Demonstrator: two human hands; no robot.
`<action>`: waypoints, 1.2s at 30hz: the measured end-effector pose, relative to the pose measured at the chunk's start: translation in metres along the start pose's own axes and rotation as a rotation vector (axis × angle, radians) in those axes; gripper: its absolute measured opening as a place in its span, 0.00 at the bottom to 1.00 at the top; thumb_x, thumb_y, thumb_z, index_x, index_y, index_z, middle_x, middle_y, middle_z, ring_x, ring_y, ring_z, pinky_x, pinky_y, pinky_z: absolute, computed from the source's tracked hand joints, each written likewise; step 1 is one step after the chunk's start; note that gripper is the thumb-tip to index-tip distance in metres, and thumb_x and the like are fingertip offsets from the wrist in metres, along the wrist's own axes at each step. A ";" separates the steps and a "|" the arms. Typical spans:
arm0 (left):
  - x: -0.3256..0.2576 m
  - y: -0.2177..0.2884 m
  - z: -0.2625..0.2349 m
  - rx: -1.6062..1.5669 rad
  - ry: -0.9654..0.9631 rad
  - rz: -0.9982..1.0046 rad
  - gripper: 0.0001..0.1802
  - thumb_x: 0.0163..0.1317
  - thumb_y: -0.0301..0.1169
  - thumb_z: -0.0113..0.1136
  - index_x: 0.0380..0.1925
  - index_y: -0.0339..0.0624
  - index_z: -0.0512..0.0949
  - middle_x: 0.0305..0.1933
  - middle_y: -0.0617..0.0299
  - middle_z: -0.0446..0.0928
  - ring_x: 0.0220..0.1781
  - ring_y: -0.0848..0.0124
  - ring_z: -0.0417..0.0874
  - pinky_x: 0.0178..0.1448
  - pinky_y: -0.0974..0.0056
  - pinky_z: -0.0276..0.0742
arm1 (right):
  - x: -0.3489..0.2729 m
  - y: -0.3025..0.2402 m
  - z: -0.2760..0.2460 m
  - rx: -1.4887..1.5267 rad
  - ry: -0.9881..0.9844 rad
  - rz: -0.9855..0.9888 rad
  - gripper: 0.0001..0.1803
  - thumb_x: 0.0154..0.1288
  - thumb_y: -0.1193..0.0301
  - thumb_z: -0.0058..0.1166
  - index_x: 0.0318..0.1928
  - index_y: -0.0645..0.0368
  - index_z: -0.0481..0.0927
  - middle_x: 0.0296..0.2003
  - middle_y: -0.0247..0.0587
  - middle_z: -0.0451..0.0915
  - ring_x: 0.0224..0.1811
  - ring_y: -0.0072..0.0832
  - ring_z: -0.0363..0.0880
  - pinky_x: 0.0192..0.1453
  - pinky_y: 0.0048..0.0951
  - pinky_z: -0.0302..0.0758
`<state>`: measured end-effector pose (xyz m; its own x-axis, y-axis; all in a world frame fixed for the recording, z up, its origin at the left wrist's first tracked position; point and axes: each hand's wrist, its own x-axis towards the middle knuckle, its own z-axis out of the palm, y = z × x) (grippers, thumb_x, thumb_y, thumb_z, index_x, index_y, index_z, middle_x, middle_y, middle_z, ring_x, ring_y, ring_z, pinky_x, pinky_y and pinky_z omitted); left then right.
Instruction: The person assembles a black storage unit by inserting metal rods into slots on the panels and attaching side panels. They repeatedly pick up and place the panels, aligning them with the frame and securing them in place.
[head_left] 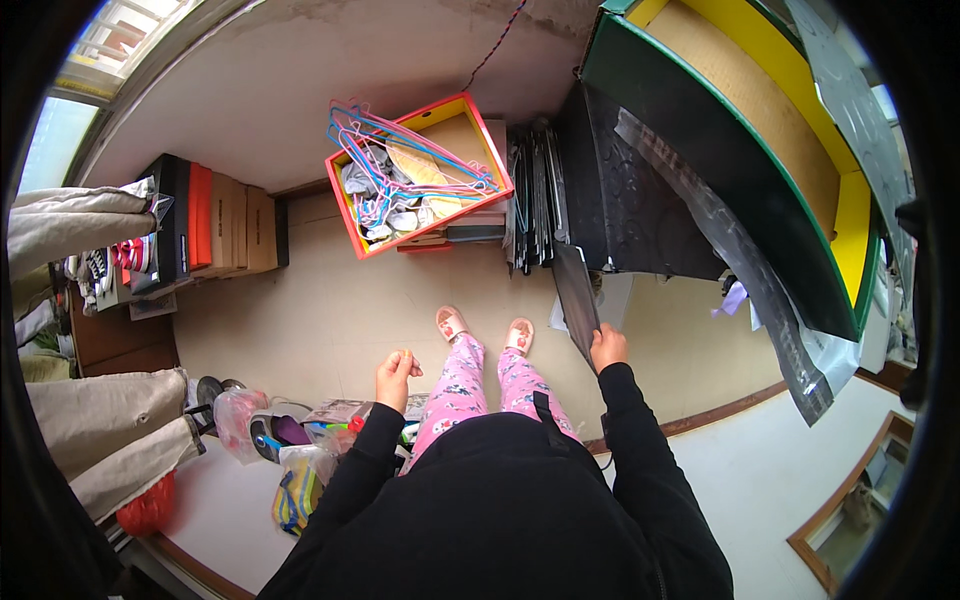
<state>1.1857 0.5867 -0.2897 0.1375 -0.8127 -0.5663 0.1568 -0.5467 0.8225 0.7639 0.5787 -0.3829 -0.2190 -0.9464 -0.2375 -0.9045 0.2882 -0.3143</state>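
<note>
My right hand (609,348) is closed on one end of a thin, flat black panel (575,295), which slants away from me toward a row of similar thin black panels (535,195) standing on edge. What the panel belongs to cannot be made out. My left hand (398,380) hangs over the floor in front of my left leg, its fingers curled in, and nothing shows in it. Ahead of my feet stands a red-rimmed box (350,215) with a yellow inside. Pink and blue clothes hangers (440,180) and crumpled grey, white and yellow cloth (365,175) fill it.
A large green box (700,110), yellow inside, rises at the right, with a strip of clear plastic (740,250) hanging by it. Shoe boxes (230,220) line the left wall. Trousers (100,420) hang at the left. Plastic bags (240,425) lie near my left arm.
</note>
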 end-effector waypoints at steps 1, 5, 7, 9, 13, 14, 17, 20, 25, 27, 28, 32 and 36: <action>0.000 -0.002 -0.001 -0.002 -0.007 0.003 0.13 0.68 0.31 0.49 0.24 0.38 0.72 0.23 0.65 0.71 0.25 0.77 0.73 0.34 0.72 0.69 | 0.003 -0.003 0.002 -0.005 0.002 -0.008 0.07 0.56 0.71 0.54 0.29 0.62 0.73 0.27 0.55 0.77 0.32 0.53 0.76 0.37 0.50 0.73; 0.001 -0.009 -0.004 0.016 -0.011 -0.015 0.14 0.68 0.31 0.48 0.24 0.38 0.72 0.22 0.65 0.71 0.25 0.76 0.72 0.34 0.71 0.69 | 0.026 -0.017 0.010 -0.007 0.013 -0.030 0.07 0.57 0.71 0.53 0.30 0.62 0.72 0.28 0.55 0.76 0.32 0.52 0.76 0.36 0.49 0.73; 0.002 -0.013 -0.008 0.024 -0.009 -0.012 0.14 0.68 0.32 0.48 0.24 0.38 0.72 0.22 0.65 0.71 0.25 0.76 0.72 0.34 0.71 0.70 | 0.043 -0.028 0.018 0.014 0.034 -0.026 0.08 0.56 0.71 0.53 0.30 0.62 0.71 0.28 0.55 0.76 0.32 0.53 0.76 0.36 0.49 0.73; 0.004 -0.020 -0.012 0.007 0.003 -0.017 0.13 0.68 0.31 0.48 0.24 0.37 0.72 0.23 0.65 0.71 0.25 0.76 0.72 0.35 0.70 0.70 | 0.064 -0.040 0.025 0.018 0.031 0.004 0.08 0.57 0.70 0.53 0.30 0.62 0.72 0.28 0.55 0.77 0.32 0.53 0.77 0.37 0.49 0.74; 0.012 -0.039 -0.025 -0.003 0.047 -0.036 0.13 0.68 0.31 0.48 0.24 0.39 0.70 0.22 0.65 0.70 0.25 0.75 0.71 0.34 0.69 0.70 | 0.114 -0.064 0.041 0.045 0.043 0.083 0.09 0.58 0.70 0.53 0.32 0.63 0.73 0.30 0.57 0.78 0.35 0.53 0.78 0.39 0.48 0.75; 0.014 -0.045 -0.029 -0.032 0.042 -0.038 0.12 0.68 0.30 0.48 0.25 0.39 0.71 0.23 0.65 0.70 0.25 0.76 0.71 0.34 0.69 0.71 | 0.126 -0.069 0.044 0.052 0.051 0.096 0.09 0.58 0.70 0.54 0.32 0.63 0.73 0.30 0.57 0.78 0.35 0.53 0.78 0.39 0.48 0.75; 0.019 -0.065 -0.038 -0.019 0.098 -0.087 0.13 0.68 0.31 0.48 0.24 0.39 0.71 0.22 0.66 0.70 0.25 0.76 0.70 0.34 0.69 0.71 | 0.164 -0.083 0.057 0.041 0.068 0.147 0.08 0.58 0.70 0.54 0.33 0.63 0.74 0.30 0.57 0.78 0.36 0.53 0.78 0.39 0.48 0.76; 0.022 -0.085 -0.041 -0.039 0.116 -0.084 0.14 0.68 0.32 0.49 0.24 0.39 0.72 0.22 0.65 0.71 0.24 0.76 0.70 0.33 0.70 0.70 | 0.202 -0.090 0.069 0.056 0.067 0.178 0.08 0.59 0.70 0.53 0.34 0.63 0.74 0.31 0.57 0.78 0.36 0.53 0.78 0.40 0.49 0.76; 0.032 -0.112 -0.041 -0.042 0.157 -0.178 0.13 0.68 0.31 0.49 0.24 0.37 0.72 0.20 0.64 0.71 0.24 0.75 0.73 0.33 0.69 0.70 | 0.259 -0.097 0.089 0.042 0.079 0.180 0.08 0.59 0.71 0.52 0.34 0.65 0.74 0.32 0.57 0.79 0.37 0.54 0.79 0.42 0.49 0.76; 0.037 -0.122 -0.041 -0.062 0.171 -0.216 0.12 0.68 0.30 0.49 0.25 0.37 0.72 0.21 0.64 0.71 0.24 0.75 0.73 0.34 0.69 0.71 | 0.278 -0.098 0.096 0.036 0.083 0.173 0.07 0.59 0.72 0.51 0.35 0.65 0.75 0.32 0.58 0.79 0.37 0.54 0.79 0.42 0.49 0.76; 0.039 -0.127 -0.041 -0.087 0.195 -0.225 0.12 0.68 0.30 0.49 0.26 0.37 0.72 0.22 0.64 0.71 0.25 0.75 0.73 0.35 0.69 0.71 | 0.288 -0.099 0.099 0.019 0.078 0.180 0.07 0.59 0.73 0.51 0.35 0.65 0.75 0.33 0.58 0.79 0.38 0.54 0.79 0.42 0.49 0.76; 0.048 -0.145 -0.042 -0.133 0.225 -0.225 0.13 0.68 0.32 0.50 0.25 0.38 0.72 0.22 0.65 0.70 0.25 0.76 0.70 0.35 0.69 0.71 | 0.319 -0.101 0.116 0.040 0.086 0.190 0.05 0.58 0.76 0.48 0.34 0.65 0.76 0.34 0.58 0.79 0.39 0.53 0.79 0.42 0.49 0.76; 0.055 -0.162 -0.043 -0.145 0.259 -0.263 0.13 0.68 0.32 0.50 0.25 0.38 0.72 0.22 0.65 0.71 0.25 0.76 0.71 0.35 0.69 0.71 | 0.344 -0.098 0.149 0.023 0.094 0.203 0.06 0.57 0.80 0.45 0.34 0.66 0.75 0.34 0.59 0.79 0.39 0.54 0.79 0.42 0.48 0.77</action>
<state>1.2099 0.6396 -0.4562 0.3132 -0.5610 -0.7663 0.3532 -0.6802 0.6423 0.8314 0.2468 -0.5707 -0.4300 -0.8777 -0.2115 -0.8300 0.4765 -0.2899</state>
